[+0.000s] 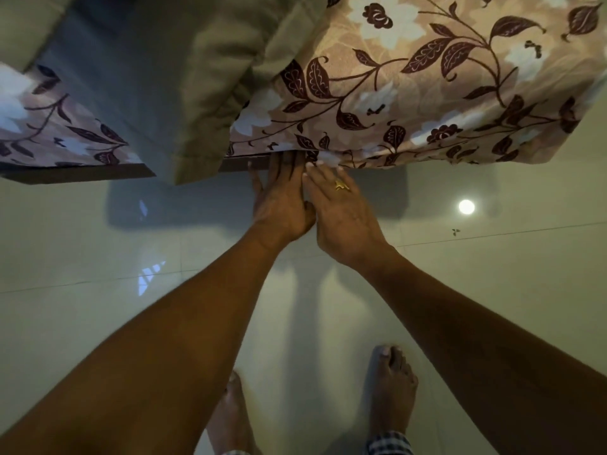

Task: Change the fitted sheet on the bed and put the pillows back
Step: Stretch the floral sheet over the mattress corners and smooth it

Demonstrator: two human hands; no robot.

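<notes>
Two hands meet side by side at the picture's centre, both reaching toward 12 o'clock to the lower hem of the floral fitted sheet [410,93]. The sheet covers the bed corner from 12 to 3 o'clock, and its hem runs just above the knuckles. The left hand [282,201] lies flat with its fingers straight and together. Its fingertips slide under the hem and are hidden there, beside the dark bed frame [243,164]. The right hand [345,211] touches the left at the thumb side. Its fingers [323,174] are also straight and spread a little, their nails showing right against the hem, pressing the cloth rather than pinching it. A gold ring [341,186] sits on one right finger.

An olive blanket [220,93] hangs over the bed edge at 11 o'clock, just left of the left hand. More floral cloth [56,126] lies at 9 o'clock. The glossy tiled floor [98,323] reflects a round light [466,206] at 3 o'clock. Bare feet [392,385] stand at 6 o'clock.
</notes>
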